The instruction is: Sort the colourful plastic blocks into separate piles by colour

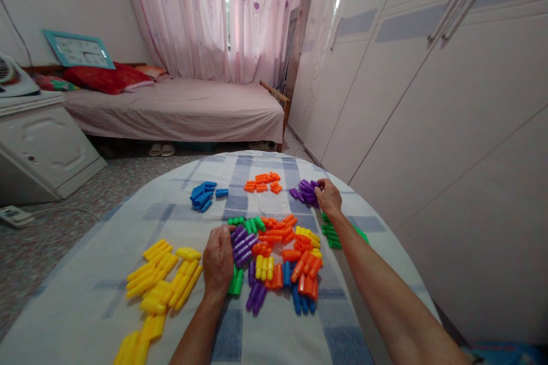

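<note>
Finger-shaped plastic pieces, joined in small rows, lie sorted by colour and in a mixed heap. My left hand [218, 261] is curled at the left side of the mixed heap [278, 236], its fingertips against a row of purple pieces [244, 245]; the palm hides most of the grip. Farther off at the right, my right hand [329, 197] pinches a piece at the edge of the purple pile [305, 193]. Green pieces [331, 234] lie partly hidden under the right forearm. More green pieces [236, 282] show beside my left hand.
Yellow pieces [165, 279] spread over the table's left side. Blue pieces [202, 197] and orange pieces [262, 182] lie toward the far edge. The round table [128, 228] wears a checked cloth. Wardrobe doors [385, 80] stand close on the right; a bed [192, 105] is beyond.
</note>
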`<state>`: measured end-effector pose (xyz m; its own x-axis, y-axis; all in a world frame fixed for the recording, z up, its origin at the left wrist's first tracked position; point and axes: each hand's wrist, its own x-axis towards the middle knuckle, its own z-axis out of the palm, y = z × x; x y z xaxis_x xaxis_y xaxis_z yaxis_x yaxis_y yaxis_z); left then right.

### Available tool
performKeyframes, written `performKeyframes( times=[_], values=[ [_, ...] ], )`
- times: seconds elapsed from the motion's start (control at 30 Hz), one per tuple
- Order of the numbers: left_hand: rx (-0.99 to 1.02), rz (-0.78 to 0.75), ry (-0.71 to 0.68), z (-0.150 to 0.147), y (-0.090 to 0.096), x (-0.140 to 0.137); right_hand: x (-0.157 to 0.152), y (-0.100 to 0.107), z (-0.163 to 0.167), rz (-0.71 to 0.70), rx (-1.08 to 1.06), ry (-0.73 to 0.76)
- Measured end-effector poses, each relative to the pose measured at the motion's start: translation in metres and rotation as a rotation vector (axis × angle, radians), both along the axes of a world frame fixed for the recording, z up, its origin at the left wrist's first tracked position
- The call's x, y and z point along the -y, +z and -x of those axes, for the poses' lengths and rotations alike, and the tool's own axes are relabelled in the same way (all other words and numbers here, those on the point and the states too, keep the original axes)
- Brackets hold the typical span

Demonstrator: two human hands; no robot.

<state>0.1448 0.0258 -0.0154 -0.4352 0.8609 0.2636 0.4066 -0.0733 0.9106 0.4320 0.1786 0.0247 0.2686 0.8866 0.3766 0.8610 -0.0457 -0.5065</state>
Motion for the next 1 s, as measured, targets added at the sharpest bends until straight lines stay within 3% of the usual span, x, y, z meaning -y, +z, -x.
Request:
performKeyframes(
  times=[0.13, 0.33, 0.5, 0.57, 0.77, 1.0],
  values=[
    [-0.006, 0.0, 0.006, 0.0, -0.001, 0.0, 0.004, -0.002, 0.004, 0.022, 0.042, 0.055],
    [-0.013, 0.023, 0.013, 0.0, -0.001, -0.002, 0.042, 0.005, -0.012, -0.101, 0.078, 0.201],
    [-0.011, 0.033, 0.008, -0.001, 0.0, -0.001, 0.082, -0.004, -0.056, -0.064, 0.12, 0.033],
    [-0.012, 0.045, 0.008, 0.0, 0.0, -0.001, 0.091, -0.007, -0.063, -0.005, 0.151, 0.029],
    [-0.05, 0.065, 0.013, 0.002, -0.001, -0.002, 0.095, -0.013, -0.036, 0.15, 0.358, 0.248],
    [-0.048, 0.059, 0.014, 0.003, -0.001, -0.002, 0.112, -0.017, -0.03, 0.151, 0.423, 0.253]
  ],
)
